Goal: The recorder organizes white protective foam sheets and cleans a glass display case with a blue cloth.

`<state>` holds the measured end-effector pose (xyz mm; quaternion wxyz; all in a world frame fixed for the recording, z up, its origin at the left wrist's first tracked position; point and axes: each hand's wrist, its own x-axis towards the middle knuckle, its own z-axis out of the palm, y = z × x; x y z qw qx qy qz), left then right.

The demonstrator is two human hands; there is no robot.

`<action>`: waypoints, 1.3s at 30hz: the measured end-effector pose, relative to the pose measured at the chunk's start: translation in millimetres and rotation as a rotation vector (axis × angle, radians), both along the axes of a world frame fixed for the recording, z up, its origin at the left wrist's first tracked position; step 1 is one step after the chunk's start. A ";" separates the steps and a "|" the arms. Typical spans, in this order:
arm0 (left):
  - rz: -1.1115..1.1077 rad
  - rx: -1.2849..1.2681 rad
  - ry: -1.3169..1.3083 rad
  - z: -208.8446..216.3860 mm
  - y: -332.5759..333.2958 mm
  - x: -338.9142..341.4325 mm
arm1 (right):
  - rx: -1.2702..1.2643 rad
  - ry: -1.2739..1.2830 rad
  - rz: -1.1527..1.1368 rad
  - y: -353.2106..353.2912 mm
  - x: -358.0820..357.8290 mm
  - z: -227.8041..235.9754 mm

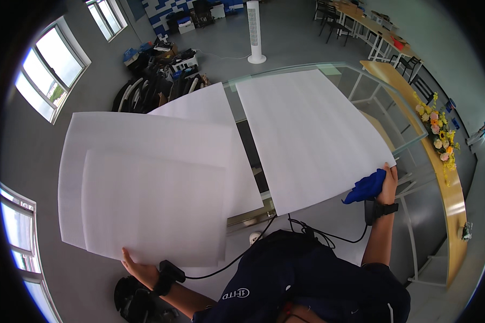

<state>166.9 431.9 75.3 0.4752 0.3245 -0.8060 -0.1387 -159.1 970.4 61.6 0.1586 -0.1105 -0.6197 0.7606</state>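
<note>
My left hand (138,271) is closed on the lower edge of a white foam-like sheet (153,210), its fingers partly hidden by it. That sheet overlaps a larger white sheet (105,134), and both reach out past the left end of the glass-topped table (412,142). Beneath them another white sheet (210,102) lies on the table. A separate white sheet (312,140) covers the table's middle, with a dark gap to its left. At that sheet's near right corner, my right hand (389,185) is closed round a bunched blue cloth (366,187), fingertips against the sheet.
Along the right runs a wooden counter (452,202) with a flower arrangement (438,132). A white tower fan (255,32) stands beyond the table. Bags and boxes (164,70) are piled at the far left. Black cables (312,229) hang before my body.
</note>
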 end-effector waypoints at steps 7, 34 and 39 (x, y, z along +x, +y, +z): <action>-0.066 0.445 0.514 0.9 -1.9 13.4 | 0.042 -0.026 0.156 -5.4 -24.3 -2.0; -0.162 1.147 1.120 -19.7 -18.0 21.9 | 0.364 -0.190 0.392 -13.8 -55.6 -16.2; -0.024 0.665 0.651 -50.2 -26.3 33.1 | 0.331 -0.170 0.424 -4.8 -60.3 -25.0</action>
